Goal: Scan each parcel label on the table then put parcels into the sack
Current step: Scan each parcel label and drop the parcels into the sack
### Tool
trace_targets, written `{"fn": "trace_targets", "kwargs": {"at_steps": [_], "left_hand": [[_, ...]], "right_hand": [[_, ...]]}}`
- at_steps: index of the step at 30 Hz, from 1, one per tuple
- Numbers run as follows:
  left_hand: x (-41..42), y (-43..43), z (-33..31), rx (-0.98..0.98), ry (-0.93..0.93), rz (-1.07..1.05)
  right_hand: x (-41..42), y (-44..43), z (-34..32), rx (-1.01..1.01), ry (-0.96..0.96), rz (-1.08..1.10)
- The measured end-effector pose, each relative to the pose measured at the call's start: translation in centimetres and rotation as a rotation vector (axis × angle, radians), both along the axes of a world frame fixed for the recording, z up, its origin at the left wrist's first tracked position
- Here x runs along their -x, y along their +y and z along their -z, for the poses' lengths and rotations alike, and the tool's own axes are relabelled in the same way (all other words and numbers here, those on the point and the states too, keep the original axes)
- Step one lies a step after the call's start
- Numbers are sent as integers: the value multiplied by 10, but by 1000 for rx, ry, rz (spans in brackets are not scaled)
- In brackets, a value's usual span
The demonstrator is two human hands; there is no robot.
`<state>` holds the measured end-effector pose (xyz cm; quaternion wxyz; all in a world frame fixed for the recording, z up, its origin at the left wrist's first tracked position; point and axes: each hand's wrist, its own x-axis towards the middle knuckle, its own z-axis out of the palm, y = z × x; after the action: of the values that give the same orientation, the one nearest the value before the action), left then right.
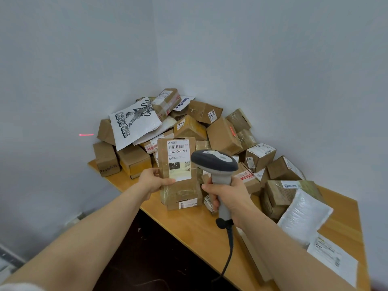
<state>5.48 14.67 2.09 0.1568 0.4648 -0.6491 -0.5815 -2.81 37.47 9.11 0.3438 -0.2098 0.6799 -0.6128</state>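
Head view: left hand (151,181) grips tall brown cardboard parcel (181,191), right hand (228,194) clasps grey pistol-shaped scanner (214,160); red beam (86,134) lands left of parcel, so white label (178,159) may go unread.

I see the parcel heap (222,135) on the worktop (201,227), in the wall corner (155,59). One parcel (178,171) is before it, the scanner (216,164) just right.

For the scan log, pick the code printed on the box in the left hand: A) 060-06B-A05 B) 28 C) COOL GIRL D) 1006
A: the label on the box gripped by the left hand reads 060-06B-A05, while the right hand holds the scanner.
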Motion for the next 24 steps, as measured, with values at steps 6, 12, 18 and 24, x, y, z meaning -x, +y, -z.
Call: {"fn": "trace_targets", "kwargs": {"at_steps": [6,12,18,24], "left_hand": [[3,0,2,-9,13,15],[8,3,3,-38,41,67],[33,16,5,-167,102,277],[88,99,3,-409,99,622]], "right_hand": [[-3,2,-3,-20,-7,19],[-6,3,-1,-27,-41,77],[6,30,12,201,-315,370],[32,132,52,258,-444,785]]}}
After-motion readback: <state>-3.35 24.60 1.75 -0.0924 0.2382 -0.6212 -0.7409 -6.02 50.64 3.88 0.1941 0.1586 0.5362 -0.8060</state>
